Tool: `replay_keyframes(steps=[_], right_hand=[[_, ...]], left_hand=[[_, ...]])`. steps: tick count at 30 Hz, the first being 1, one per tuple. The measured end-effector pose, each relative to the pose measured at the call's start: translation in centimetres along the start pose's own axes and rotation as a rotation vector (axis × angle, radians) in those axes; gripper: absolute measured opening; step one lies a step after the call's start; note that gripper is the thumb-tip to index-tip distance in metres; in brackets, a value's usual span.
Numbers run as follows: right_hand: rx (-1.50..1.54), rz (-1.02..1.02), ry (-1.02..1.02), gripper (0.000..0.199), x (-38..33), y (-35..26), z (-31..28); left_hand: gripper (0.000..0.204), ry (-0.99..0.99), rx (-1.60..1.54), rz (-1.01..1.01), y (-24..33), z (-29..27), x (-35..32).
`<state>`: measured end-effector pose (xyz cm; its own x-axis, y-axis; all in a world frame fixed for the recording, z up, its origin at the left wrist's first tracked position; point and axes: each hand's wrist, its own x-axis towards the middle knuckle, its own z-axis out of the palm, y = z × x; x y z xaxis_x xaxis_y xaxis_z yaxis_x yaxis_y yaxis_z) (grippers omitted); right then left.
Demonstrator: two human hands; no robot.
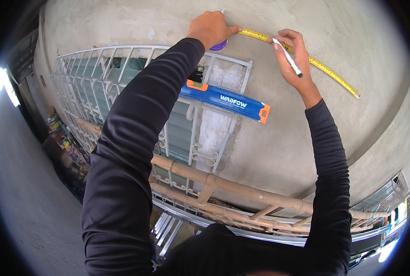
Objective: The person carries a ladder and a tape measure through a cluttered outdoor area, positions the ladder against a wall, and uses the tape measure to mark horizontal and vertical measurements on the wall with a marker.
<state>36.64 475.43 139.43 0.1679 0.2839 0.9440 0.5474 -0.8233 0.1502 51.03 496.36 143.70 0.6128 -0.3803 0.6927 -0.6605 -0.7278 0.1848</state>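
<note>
Up on the bare plaster wall, my left hand [210,30] is closed at the left end of a yellow tape measure [336,78]. The tape's blade lies against the wall and slopes down to the right, its far end loose. A round purple thing [219,45] shows under my left palm; most of it is hidden, so I cannot tell its kind. My right hand [294,57] pinches a slim white marker [285,55] with a black end. Its upper tip is close to the tape's edge, and the right hand covers part of the blade.
Below my hands, a blue spirit level [228,99] with orange ends rests by a white window grille [122,92]. Bamboo poles [242,187] run across the wall lower down. A metal ladder [166,230] stands beneath them. At left is a grey wall [30,184].
</note>
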Motion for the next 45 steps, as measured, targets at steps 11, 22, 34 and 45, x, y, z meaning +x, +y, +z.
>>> replay_keyframes(steps=[11,22,34,45], right_hand=[[0.102,0.133,-0.216,0.019,4.6,3.5,3.6],[-0.072,-0.006,-0.2,0.019,4.7,3.8,4.0],[-0.037,0.024,-0.169,0.019,4.7,3.7,4.1],[-0.361,-0.307,-0.173,0.012,3.8,2.1,-0.1]], left_hand=[[0.068,0.016,0.012,0.061,-0.6,0.1,0.4],[0.072,0.034,0.049,0.073,-0.6,0.3,0.6],[0.072,0.035,0.005,0.08,-0.7,0.3,0.6],[0.067,0.048,-0.017,0.073,-0.7,0.5,0.6]])
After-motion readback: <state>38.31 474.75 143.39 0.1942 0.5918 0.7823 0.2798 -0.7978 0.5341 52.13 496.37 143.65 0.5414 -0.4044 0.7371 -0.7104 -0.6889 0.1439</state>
